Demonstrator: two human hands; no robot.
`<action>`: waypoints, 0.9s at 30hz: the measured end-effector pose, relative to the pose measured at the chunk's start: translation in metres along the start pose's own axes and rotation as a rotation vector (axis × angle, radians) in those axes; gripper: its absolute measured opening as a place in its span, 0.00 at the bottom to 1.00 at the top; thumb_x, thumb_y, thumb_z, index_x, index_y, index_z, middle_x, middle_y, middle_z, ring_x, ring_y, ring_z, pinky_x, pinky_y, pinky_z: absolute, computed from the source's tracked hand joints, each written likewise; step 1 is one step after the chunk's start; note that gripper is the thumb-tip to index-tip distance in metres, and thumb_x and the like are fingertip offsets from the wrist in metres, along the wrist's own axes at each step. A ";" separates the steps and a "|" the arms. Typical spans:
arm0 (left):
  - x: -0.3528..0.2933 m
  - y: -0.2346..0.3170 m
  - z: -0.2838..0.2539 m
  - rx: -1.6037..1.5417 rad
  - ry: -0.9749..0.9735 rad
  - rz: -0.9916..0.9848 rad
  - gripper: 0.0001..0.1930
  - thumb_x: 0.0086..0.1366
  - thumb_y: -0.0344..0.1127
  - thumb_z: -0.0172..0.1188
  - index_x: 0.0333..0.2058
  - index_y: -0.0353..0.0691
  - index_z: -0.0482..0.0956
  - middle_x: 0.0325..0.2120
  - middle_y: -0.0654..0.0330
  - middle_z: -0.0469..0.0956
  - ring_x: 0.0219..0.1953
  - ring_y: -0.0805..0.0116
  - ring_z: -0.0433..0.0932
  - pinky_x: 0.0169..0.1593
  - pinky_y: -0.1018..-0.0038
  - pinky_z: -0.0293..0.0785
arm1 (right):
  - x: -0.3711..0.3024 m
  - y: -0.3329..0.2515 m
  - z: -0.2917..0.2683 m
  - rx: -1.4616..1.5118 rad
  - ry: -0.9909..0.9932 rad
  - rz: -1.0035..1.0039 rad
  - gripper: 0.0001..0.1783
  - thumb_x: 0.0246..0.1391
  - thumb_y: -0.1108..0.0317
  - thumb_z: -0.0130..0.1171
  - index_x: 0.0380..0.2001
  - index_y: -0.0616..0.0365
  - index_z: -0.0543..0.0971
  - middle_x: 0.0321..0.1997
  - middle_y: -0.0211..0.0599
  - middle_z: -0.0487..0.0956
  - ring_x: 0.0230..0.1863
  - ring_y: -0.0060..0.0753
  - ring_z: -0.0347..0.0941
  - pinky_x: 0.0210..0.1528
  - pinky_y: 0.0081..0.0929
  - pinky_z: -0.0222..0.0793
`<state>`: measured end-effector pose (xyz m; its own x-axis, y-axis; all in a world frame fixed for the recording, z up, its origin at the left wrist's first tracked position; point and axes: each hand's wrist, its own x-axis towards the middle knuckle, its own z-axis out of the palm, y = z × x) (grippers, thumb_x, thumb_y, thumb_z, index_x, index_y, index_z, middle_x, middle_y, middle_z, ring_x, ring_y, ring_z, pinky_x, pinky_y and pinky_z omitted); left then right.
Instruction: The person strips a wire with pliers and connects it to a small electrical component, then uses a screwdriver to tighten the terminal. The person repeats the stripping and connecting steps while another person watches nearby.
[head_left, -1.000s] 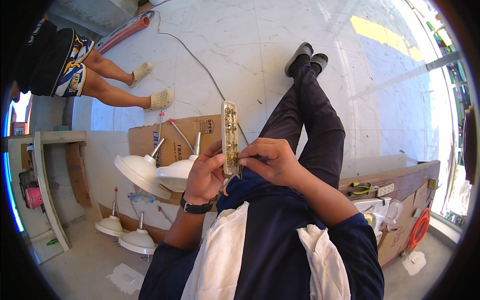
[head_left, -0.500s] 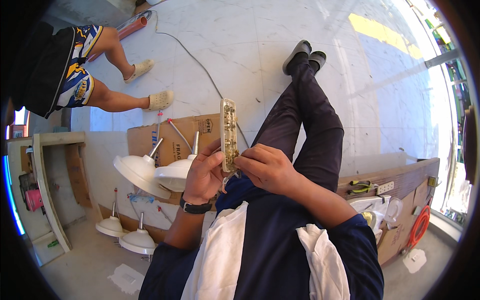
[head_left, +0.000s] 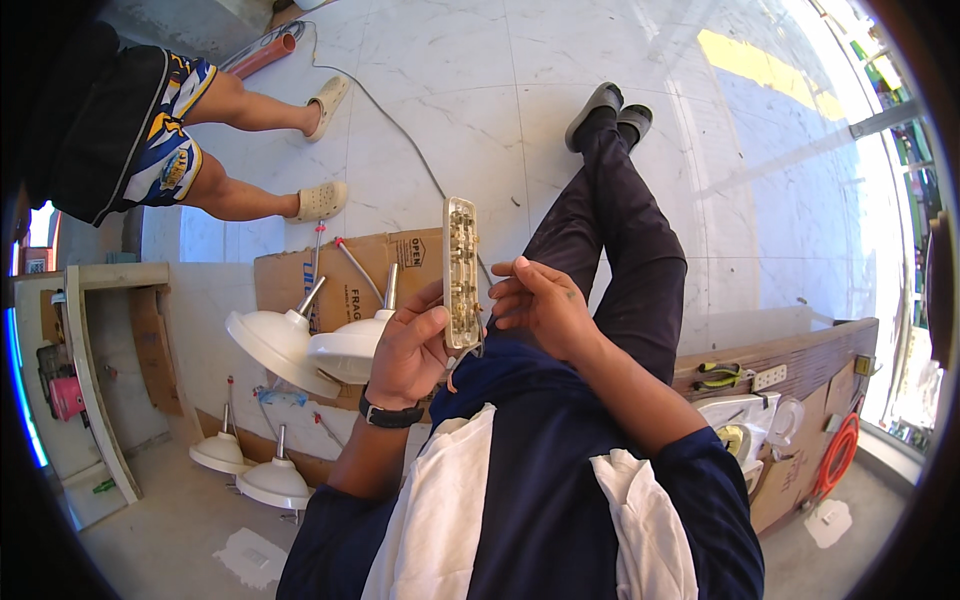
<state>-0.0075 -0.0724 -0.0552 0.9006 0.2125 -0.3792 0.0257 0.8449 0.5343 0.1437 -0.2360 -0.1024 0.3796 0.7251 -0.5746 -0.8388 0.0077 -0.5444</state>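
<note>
Your right hand (head_left: 545, 308) has drawn just right of the open socket strip (head_left: 460, 270), grip spread, seemingly empty, leaving your left hand (head_left: 408, 340) alone pinching it.

You've got dark and blue lettering (head_left: 357, 298) on the flat cardboard (head_left: 336, 288), plus a lettered patch (head_left: 174, 168) on those patterned shorts (head_left: 163, 132).
</note>
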 end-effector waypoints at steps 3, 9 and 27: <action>0.002 0.001 -0.002 0.034 -0.040 0.015 0.26 0.75 0.29 0.59 0.69 0.31 0.70 0.54 0.52 0.84 0.54 0.64 0.85 0.58 0.66 0.84 | -0.007 -0.006 0.002 -0.087 -0.076 -0.027 0.26 0.77 0.49 0.56 0.54 0.66 0.82 0.42 0.36 0.84 0.39 0.28 0.83 0.41 0.29 0.82; 0.003 0.003 -0.004 0.151 -0.009 0.008 0.28 0.74 0.32 0.59 0.69 0.31 0.69 0.56 0.53 0.83 0.56 0.64 0.85 0.62 0.65 0.82 | -0.015 -0.016 0.012 -0.275 -0.120 -0.059 0.19 0.72 0.56 0.66 0.45 0.65 0.86 0.33 0.31 0.85 0.32 0.24 0.82 0.36 0.27 0.80; 0.006 0.003 0.002 -0.034 -0.029 0.001 0.26 0.74 0.29 0.57 0.69 0.29 0.69 0.54 0.50 0.84 0.54 0.62 0.86 0.58 0.63 0.85 | -0.028 -0.026 0.015 -0.649 -0.152 -0.454 0.13 0.65 0.70 0.69 0.48 0.66 0.83 0.33 0.32 0.85 0.32 0.26 0.81 0.35 0.26 0.78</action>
<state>-0.0011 -0.0700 -0.0546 0.9130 0.1990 -0.3562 0.0107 0.8611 0.5084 0.1488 -0.2462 -0.0631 0.5324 0.8335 -0.1478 -0.2036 -0.0434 -0.9781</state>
